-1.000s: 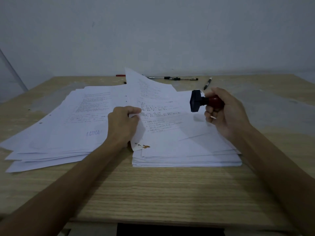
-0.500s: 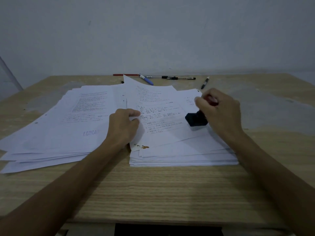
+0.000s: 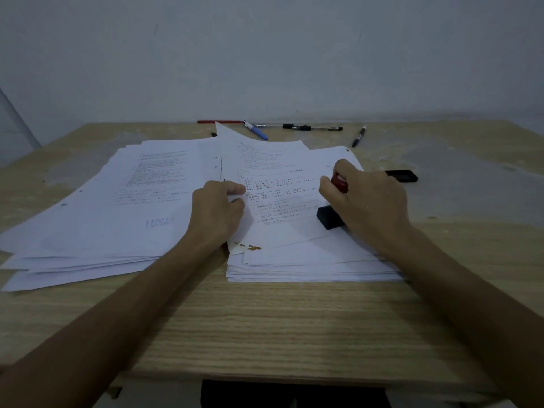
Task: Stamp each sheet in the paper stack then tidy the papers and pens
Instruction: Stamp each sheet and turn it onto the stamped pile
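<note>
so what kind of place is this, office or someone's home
Probably a plain desk workspace for paperwork; office or home cannot be told. A wooden table against a bare wall carries two stacks of printed sheets, loose pens along the back, and a stamp gripped by the right hand.

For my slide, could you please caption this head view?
Right hand presses stamp onto paper stack; left hand pinches the top sheet.

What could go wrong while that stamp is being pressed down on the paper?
The left hand pinches the curled sheet only at its edge; if it slips, the sheet may flop onto the stamp that the right hand presses down, perhaps smearing the mark. The right stack is already fanned unevenly, so the push could shift sheets further. The left pile sprawls toward the table's edge.
</note>
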